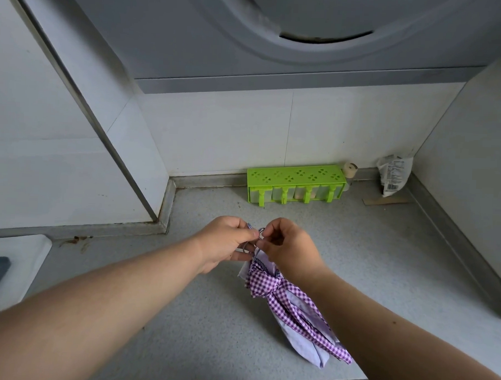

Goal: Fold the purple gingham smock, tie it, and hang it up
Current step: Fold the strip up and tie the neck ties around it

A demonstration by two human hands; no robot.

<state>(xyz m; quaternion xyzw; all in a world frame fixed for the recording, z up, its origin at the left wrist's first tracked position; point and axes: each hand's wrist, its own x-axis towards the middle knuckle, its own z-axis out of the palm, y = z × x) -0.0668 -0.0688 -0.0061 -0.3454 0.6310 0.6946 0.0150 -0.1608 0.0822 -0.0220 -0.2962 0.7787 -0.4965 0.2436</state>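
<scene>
1. Purple gingham smock [288, 305] is folded into a long narrow bundle and tied round with its own checked strip; in the head view it hangs from both hands, just below and slightly right of where they meet.
2. Its top end is gathered between the two hands, and its lower end rests on or just above the grey countertop [197, 331], near the front edge; which of the two cannot be told.
3. Its long axis runs on a slant, from the hands at upper left down to the lower right, passing under the right wrist. The loose tie ends trail along the same line.
4. The left hand [227, 243] has its fingers curled, thumb and forefinger pinching a thin loop at the top of the smock.
5. The right hand [290, 247] faces it, fingertips touching the left, pinching the same loop.
6. Beyond the hands, against the wall, stands a green rack [295, 184].
</scene>
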